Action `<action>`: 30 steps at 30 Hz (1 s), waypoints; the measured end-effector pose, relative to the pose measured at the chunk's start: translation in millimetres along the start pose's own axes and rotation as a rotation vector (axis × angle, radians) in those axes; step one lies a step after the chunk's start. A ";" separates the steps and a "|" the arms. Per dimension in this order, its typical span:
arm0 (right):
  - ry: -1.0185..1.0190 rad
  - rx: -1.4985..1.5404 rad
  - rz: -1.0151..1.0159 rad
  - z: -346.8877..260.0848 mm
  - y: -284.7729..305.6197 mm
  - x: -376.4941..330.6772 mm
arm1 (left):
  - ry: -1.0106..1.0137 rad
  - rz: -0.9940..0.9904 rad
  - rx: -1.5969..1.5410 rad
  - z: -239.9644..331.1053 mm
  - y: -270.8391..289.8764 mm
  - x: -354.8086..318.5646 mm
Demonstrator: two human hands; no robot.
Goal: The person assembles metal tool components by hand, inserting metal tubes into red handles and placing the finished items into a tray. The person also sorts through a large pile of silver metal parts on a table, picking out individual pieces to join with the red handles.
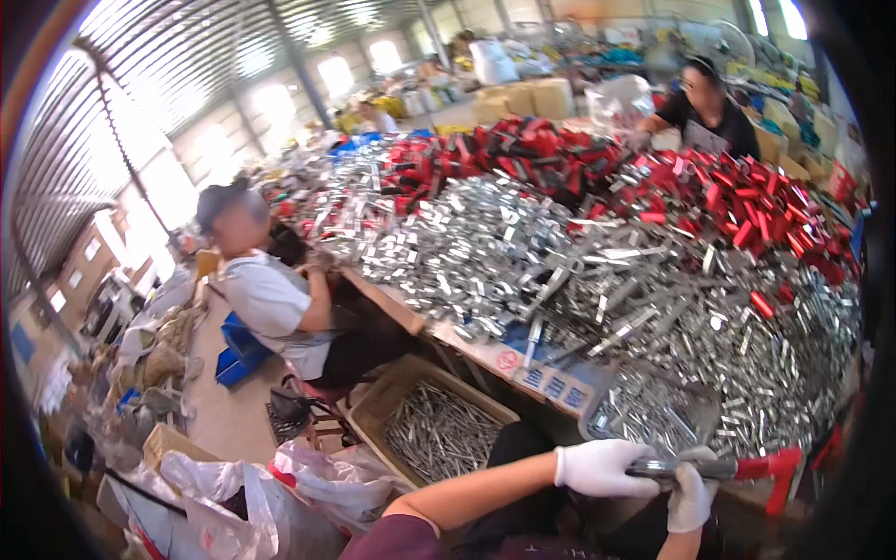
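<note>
My left hand (599,467), in a white glove, grips the grey metal shaft of a tool (719,469) that ends in a red handle at the right. My right hand (692,495), also in a white glove, holds the same tool just right of and below my left hand. Both hands sit at the near edge of a large table (397,308). A huge heap of shiny metal parts (579,271) lies on it, with a band of red handles (728,201) at the far side.
A seated person in a white shirt (271,299) works at the table's left edge. Another person in black (709,107) stands at the far side. A cardboard box of metal parts (439,429) sits on the floor, with plastic bags (308,481) and a blue crate (238,350) nearby.
</note>
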State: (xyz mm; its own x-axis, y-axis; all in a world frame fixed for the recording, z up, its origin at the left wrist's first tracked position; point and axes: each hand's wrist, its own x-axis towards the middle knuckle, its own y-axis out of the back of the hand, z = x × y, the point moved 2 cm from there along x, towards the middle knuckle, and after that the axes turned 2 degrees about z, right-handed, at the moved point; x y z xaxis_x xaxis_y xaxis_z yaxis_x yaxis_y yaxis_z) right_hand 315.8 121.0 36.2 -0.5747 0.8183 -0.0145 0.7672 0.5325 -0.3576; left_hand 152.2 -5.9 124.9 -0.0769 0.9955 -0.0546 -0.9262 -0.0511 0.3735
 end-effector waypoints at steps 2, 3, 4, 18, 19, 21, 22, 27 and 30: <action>-0.025 -0.087 -0.110 -19.1 -13.6 -7.9 | 0.277 -0.442 -0.424 -27.1 -12.8 5.5; -0.101 -0.158 -0.128 -33.2 -31.5 -9.0 | 0.341 -0.519 -0.341 -15.3 -7.9 4.9; -0.099 -0.157 -0.125 -32.0 -35.7 -3.9 | 0.318 -0.402 -0.257 -7.5 -8.8 3.6; -0.220 0.080 0.110 -18.7 -12.6 22.4 | -0.009 0.211 0.269 7.5 -20.0 26.1; -0.209 0.124 0.125 -17.0 -12.0 21.9 | -0.012 0.202 0.272 3.6 -22.0 22.7; -0.243 0.117 0.090 -20.9 -12.5 18.6 | 0.011 0.276 0.083 -5.3 -25.8 15.1; -0.257 0.154 0.072 -19.1 -15.3 16.7 | -0.107 0.358 0.250 -1.4 -29.0 12.5; -0.199 0.207 -0.140 -13.8 -12.5 13.4 | 0.366 0.072 -0.586 -15.5 -17.0 10.9; -0.079 0.075 -0.199 -17.4 -6.6 12.9 | 0.263 0.118 -0.320 -14.5 -16.0 15.9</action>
State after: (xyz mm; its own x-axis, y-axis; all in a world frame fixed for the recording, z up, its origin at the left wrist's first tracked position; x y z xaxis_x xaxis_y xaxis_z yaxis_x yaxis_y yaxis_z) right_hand 308.2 131.8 54.6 -0.7355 0.6774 -0.0085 0.6146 0.6619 -0.4291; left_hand 160.5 9.6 104.6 -0.2426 0.9293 -0.2783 -0.9700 -0.2269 0.0877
